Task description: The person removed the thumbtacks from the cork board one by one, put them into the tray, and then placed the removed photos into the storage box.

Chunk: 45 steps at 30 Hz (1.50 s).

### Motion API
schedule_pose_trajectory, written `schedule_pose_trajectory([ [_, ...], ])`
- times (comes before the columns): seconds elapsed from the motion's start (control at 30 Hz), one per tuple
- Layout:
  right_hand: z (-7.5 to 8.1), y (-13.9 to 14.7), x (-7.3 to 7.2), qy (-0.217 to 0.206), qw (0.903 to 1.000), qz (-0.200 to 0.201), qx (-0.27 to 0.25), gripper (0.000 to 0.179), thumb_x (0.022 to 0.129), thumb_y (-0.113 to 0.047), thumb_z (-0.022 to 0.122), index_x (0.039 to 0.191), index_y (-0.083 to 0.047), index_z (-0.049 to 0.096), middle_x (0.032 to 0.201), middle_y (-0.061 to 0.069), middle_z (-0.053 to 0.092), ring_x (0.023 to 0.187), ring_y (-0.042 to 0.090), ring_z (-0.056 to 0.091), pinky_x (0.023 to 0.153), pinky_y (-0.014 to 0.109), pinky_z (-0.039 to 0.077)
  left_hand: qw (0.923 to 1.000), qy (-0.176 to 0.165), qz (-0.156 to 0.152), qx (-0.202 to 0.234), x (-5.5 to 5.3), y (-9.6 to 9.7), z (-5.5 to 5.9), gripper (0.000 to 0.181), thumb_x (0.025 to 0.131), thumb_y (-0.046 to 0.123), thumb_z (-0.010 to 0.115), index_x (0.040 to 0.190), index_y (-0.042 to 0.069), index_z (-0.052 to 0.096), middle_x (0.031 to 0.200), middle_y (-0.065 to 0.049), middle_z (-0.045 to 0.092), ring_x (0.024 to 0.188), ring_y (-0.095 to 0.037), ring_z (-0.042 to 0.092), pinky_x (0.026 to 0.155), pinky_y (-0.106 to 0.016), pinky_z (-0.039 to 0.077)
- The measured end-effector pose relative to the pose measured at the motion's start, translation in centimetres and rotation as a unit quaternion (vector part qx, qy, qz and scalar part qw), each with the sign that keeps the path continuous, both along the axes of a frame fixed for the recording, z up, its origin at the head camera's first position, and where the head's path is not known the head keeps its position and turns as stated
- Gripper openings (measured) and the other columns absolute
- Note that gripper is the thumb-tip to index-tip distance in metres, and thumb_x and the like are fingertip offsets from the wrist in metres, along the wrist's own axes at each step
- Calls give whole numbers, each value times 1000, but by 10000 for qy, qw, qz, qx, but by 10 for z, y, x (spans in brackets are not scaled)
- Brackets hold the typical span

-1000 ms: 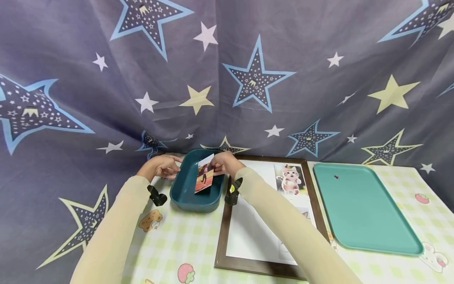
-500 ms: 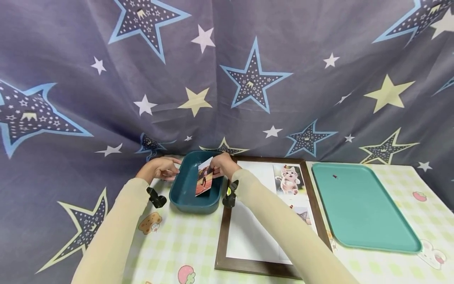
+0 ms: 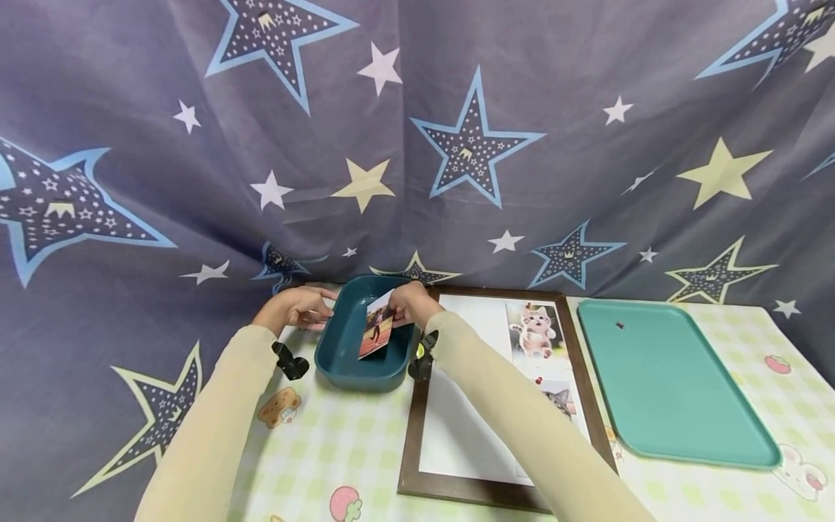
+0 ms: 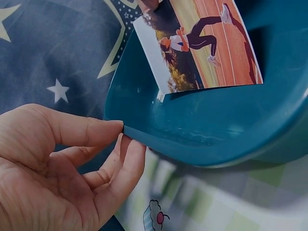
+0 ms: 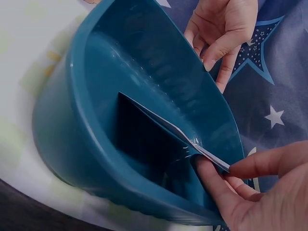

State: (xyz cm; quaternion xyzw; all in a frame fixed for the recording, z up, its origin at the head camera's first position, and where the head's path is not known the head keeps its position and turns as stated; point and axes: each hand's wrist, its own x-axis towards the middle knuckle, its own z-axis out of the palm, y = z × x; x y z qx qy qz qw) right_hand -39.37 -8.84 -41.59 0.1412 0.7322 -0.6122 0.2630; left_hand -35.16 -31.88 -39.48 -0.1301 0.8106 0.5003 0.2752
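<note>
Starry cloth (image 3: 561, 94) hangs behind — right fingers (image 5: 264, 161) pinch a thin photo (image 4: 199, 48), left fingers (image 4: 86, 131) a rounded tub (image 3: 360, 380).

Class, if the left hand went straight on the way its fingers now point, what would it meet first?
The tub: the left hand is right at it, pinching its rim. Beyond that rim, the photo looks next in line, though its height against the hand is hard to judge.

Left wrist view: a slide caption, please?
Left hand pinches the rim of a teal bin; right fingertips hold a runner photo slanted over its interior.
</note>
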Motion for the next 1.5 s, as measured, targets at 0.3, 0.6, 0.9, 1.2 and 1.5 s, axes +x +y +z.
schedule_pose_trajectory([
  [0.3, -58, -17, -51, -284, 9996, -52, -29, 74, 82, 22, 52, 148, -2, 30, 106, 35, 65, 93, 47, 71, 73, 53, 63, 9999, -56, -88, -49, -2, 1, -1, 71, 96, -3, 55, 160, 6, 25, 111, -6, 61, 82, -7, 66, 84, -29, 60],
  [0.6, 1, -5, -4, -103, 9998, -162, 69, 74, 86, 22, 46, 154, 2, 25, 115, 37, 61, 103, 47, 68, 82, 53, 62, 9999, -29, -96, 89, -3, 6, 8, 71, 97, -3, 54, 161, 6, 23, 112, -6, 61, 85, -7, 65, 82, -27, 60],
  [0.9, 17, 6, 11, -416, 9978, 248, -446, 50, 93, 13, 45, 143, 6, 43, 123, 35, 61, 113, 45, 66, 94, 49, 60, 9999, -71, -139, 26, -3, 5, 9, 73, 96, -3, 55, 161, 5, 22, 115, -9, 59, 86, -9, 63, 81, -27, 60],
  [1.2, 37, 21, 28, -785, 9899, 518, -1057, 48, 99, 0, 44, 146, 8, 43, 147, 34, 46, 137, 45, 50, 111, 48, 48, 9999, -81, -119, 81, -2, 3, 8, 74, 97, -3, 56, 161, 5, 21, 105, -4, 60, 80, -7, 64, 79, -26, 61],
  [1.5, 35, 20, 32, -948, 9866, 627, -1172, 52, 101, -6, 47, 149, 10, 38, 151, 35, 40, 140, 47, 46, 113, 51, 46, 9999, -98, -78, -17, -3, 2, 1, 73, 96, -4, 55, 161, 4, 22, 110, -7, 57, 80, -7, 62, 77, -26, 61],
])
